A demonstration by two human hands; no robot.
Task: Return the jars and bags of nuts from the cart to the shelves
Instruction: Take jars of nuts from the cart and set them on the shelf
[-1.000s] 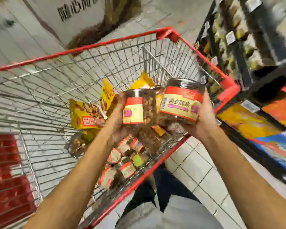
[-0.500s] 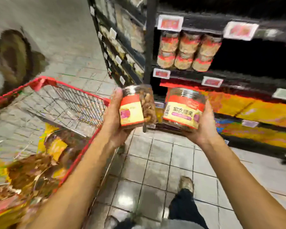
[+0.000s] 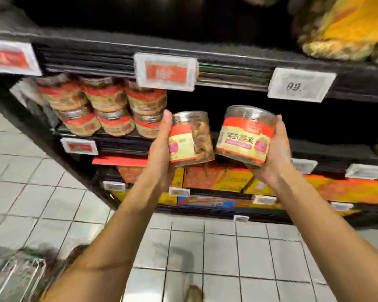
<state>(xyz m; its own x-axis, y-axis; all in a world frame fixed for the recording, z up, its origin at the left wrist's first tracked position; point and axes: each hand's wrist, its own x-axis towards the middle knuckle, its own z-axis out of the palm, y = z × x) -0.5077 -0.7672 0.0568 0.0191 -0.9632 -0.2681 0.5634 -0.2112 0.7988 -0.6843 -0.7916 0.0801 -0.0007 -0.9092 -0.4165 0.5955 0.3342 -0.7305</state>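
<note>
Two jars up at shelf height! The left hand [image 3: 159,153] has its grip curled round a clear round plastic jar with a red-and-cream label [image 3: 190,138], while the right hand [image 3: 275,155] clamps a wider matching jar [image 3: 247,136]. Both hover before the dark gap on the black shelf [image 3: 127,147], beside the stacked jars [image 3: 105,105]. These are smooth, slick cylinders held one-handed, so either could slip or knock that stack.

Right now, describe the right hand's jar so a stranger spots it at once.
Find the black shelf holding stacked jars. Before its dark gap, the right hand grips a clear jar. Unlike the other jar in the left hand, its label faces the camera.
</note>
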